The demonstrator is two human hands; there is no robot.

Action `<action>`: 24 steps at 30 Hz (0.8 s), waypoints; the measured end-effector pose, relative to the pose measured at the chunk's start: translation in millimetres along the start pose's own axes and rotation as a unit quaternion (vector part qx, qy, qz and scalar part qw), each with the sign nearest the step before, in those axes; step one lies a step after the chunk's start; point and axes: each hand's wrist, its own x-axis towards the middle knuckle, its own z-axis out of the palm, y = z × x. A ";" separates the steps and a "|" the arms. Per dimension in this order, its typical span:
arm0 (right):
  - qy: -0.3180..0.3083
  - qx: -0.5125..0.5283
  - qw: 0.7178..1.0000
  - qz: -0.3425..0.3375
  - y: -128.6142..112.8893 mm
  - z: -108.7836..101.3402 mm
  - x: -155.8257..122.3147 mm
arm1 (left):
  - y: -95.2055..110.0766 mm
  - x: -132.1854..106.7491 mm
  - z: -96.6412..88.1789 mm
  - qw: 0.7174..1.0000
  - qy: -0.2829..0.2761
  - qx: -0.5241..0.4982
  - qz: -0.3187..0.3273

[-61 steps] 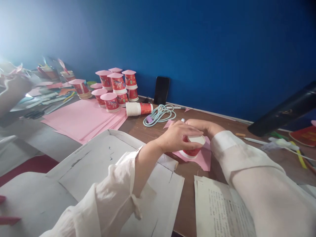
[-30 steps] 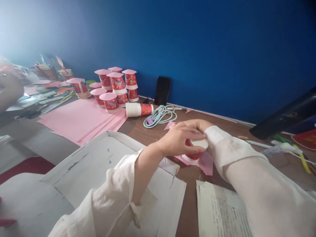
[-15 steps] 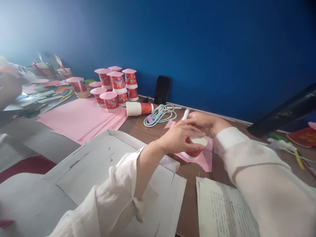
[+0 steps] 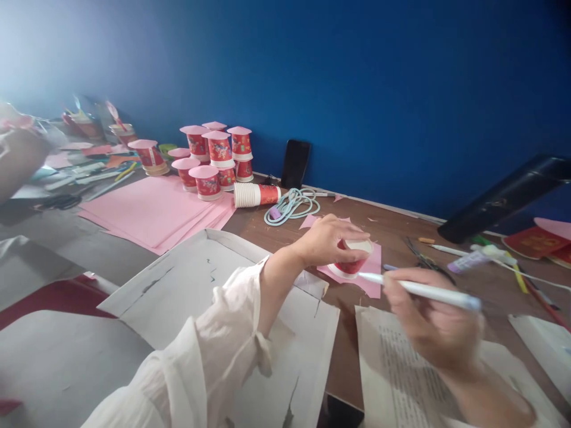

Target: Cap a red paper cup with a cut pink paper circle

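Note:
My left hand (image 4: pixel 328 241) is closed over an upside-down red paper cup (image 4: pixel 352 261) that stands on a small pink paper piece (image 4: pixel 368 279) on the brown table. My right hand (image 4: pixel 428 321), blurred, grips a white pen (image 4: pixel 419 289) whose tip points left toward the base of the cup. The right hand hovers over a printed sheet (image 4: pixel 401 374) near the table's front.
Stacked red cups with pink lids (image 4: pixel 214 157), a sleeve of cups lying on its side (image 4: pixel 256 194), pink paper sheets (image 4: pixel 151 211), a coiled cable (image 4: pixel 289 208) and a black phone (image 4: pixel 295 163) sit at the back left. White paper (image 4: pixel 187 285) lies in front of me. Pens and scissors (image 4: pixel 482 258) lie to the right. Another person's arm (image 4: pixel 18 160) is at far left.
My right hand pulled back from behind the cup toward me, to the right, with the pen now pointing at the cup's base. My left hand has stayed on the cup.

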 end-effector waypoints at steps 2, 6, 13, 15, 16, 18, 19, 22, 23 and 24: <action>-0.025 -0.018 0.999 -0.022 -7.8 17.0 -3.5 | -0.1 0.0 0.4 1.000 0.002 0.006 0.000; -0.047 -0.032 0.996 -0.061 -6.2 43.8 0.1 | 0.8 -0.6 0.1 1.000 0.003 0.015 -0.002; -0.089 -0.045 0.994 -0.053 6.6 55.9 -8.3 | -0.5 -1.8 -0.1 1.000 0.003 0.013 0.004; -0.093 -0.051 0.993 -0.057 7.5 57.0 -9.5 | -2.1 -1.8 0.3 1.000 0.004 0.007 0.010; -0.094 -0.055 0.992 -0.062 7.7 57.7 -9.5 | -2.7 -1.7 0.6 1.000 0.003 0.005 0.012; -0.096 -0.061 0.991 -0.076 7.8 59.1 -8.6 | -3.4 -1.4 0.9 1.000 0.000 0.002 0.012; -0.098 -0.063 0.990 -0.083 7.7 59.8 -7.9 | -3.4 -1.3 1.0 1.000 -0.001 0.001 0.012; -0.098 -0.064 0.987 -0.108 7.9 60.9 -6.2 | -3.1 -1.2 1.3 1.000 0.003 -0.003 0.011; -0.097 -0.064 0.986 -0.115 8.1 61.0 -6.0 | -3.1 -1.2 1.4 1.000 0.005 -0.005 0.011; -0.097 -0.065 0.986 -0.121 8.3 61.0 -5.9 | -3.1 -1.2 1.5 1.000 0.007 -0.006 0.013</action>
